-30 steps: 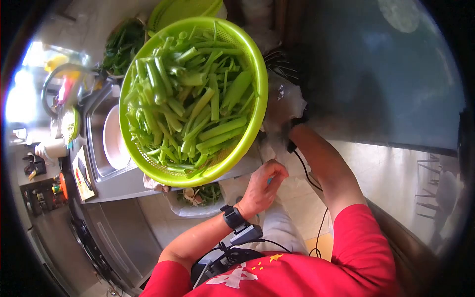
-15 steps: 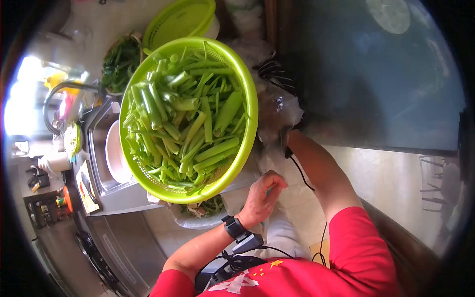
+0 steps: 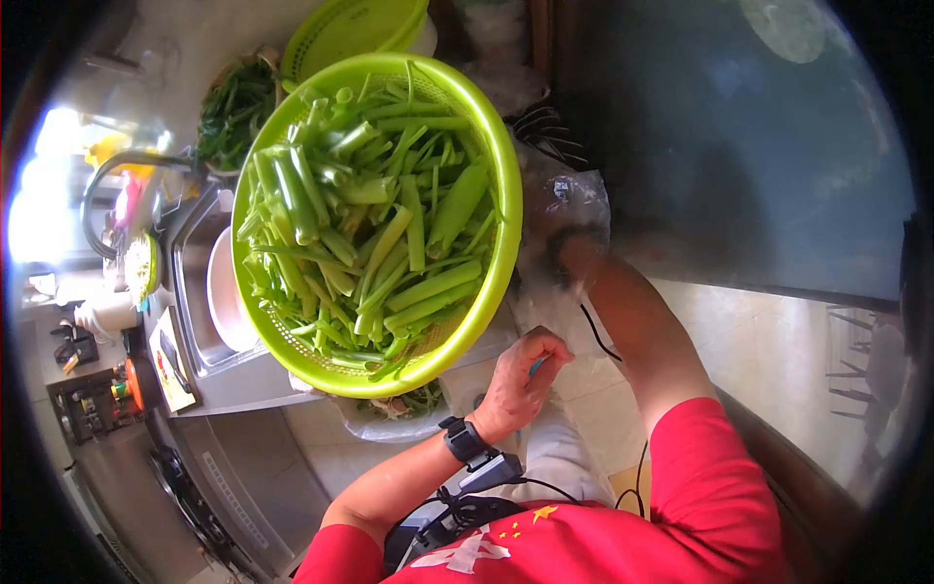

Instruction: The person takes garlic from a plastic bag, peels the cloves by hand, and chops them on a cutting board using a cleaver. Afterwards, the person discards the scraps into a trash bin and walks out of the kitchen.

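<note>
My left hand is curled in front of my body, its fingers closed around a small blue-green thing, mostly hidden. My right hand reaches into or behind a clear plastic bag; its fingers are hidden by plastic and blur. Just left of the bag, a large lime-green plastic basket holds cut green vegetable stems. Neither hand appears to touch the basket.
Behind the basket are another green basket and a container of leafy greens. A sink with a pale basin lies left. Below the basket, vegetable scraps fill a lined bin. A dark table stands right.
The basket appears slightly larger and its right rim sits farther right in view. My right hand has gone deeper into the plastic bag area. My left hand stays closed, slightly shifted.
</note>
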{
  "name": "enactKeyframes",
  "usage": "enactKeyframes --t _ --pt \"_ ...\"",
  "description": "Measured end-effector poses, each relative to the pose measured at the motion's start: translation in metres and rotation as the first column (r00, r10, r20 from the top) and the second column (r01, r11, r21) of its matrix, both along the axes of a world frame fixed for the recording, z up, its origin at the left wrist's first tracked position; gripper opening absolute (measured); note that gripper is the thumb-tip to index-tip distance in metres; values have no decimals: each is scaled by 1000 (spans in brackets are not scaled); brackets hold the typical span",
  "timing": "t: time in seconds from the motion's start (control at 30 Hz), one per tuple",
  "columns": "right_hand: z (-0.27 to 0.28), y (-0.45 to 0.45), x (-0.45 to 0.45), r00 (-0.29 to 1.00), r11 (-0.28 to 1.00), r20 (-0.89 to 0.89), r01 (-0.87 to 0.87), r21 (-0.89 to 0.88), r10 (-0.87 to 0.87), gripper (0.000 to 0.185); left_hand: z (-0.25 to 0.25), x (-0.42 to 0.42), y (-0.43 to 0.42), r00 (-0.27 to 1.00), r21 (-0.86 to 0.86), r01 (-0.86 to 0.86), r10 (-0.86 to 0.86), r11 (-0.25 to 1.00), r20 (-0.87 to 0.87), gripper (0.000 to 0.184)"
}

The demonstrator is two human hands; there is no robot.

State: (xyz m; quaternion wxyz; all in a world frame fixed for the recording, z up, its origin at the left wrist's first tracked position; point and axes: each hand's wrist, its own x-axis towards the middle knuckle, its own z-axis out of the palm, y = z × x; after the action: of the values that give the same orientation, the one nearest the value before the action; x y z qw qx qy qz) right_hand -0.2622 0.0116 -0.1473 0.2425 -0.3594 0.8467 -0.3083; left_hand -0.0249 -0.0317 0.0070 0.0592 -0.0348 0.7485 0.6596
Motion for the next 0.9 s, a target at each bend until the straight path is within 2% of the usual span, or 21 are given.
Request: enactKeyframes --t 0.17,0.27,0.37,0.53,0.73,0.77,0.83,0.87,0.9 --pt "2 3 2 1000 1000 10 -8 5 8 47 -4 0 -1 1000 27 2 -2 1000 -7 10" --pt "2 6 5 999 1000 -43 20 8 -20 47 -2 1 -2 1000 66 6 -7 998 26 9" --pt "5 10 11 983 995 -158 97 -8 -97 48 0 0 1 998 135 -61 56 989 39 12" --pt "29 25 11 899 935 -283 282 -213 -335 50 2 -1 3 996 159 -75 67 984 56 12" --pt "86 36 25 796 726 -158 426 -540 -585 51 -5 3 1 996 189 -58 45 980 74 7" --pt "100 39 29 787 654 110 573 -494 -607 54 -6 2 2 997 192 -60 48 980 65 7" --pt "86 56 26 772 597 314 630 -496 -553 58 -6 2 5 990 269 -122 100 955 97 9" --pt "83 70 30 806 655 226 580 -485 -547 57 -6 2 8 986 307 -153 122 939 116 10" --pt "85 77 38 796 659 127 569 -492 -592 56 -4 2 9 985 318 -159 127 935 117 10"
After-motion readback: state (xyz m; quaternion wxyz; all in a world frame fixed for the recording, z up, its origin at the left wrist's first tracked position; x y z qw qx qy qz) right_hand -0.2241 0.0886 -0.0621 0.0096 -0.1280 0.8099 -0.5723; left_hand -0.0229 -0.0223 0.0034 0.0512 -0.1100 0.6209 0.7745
